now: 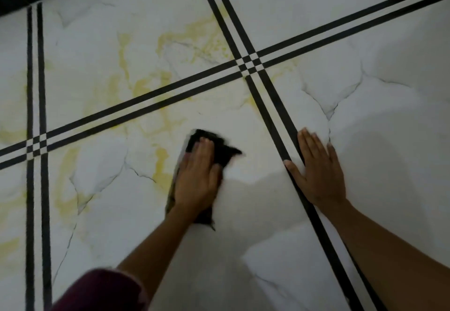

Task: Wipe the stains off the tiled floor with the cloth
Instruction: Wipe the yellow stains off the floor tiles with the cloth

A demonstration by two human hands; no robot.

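Cloth (212,145) bunched under the flat left hand (198,179) could smear the stains (161,162) left of it, while the spread right hand (319,171) braces on the floor (263,215)

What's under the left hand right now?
A dark cloth, pressed flat against the tiled floor by the left hand; its edges stick out past the fingertips and wrist. The tile beneath the cloth is covered, so any stain there cannot be seen.

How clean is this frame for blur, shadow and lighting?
Head view: dim and soft overall; the left hand and cloth are motion-smeared, the right hand crisper; a soft shadow covers the tiled floor around both arms; the yellow stains are legible.
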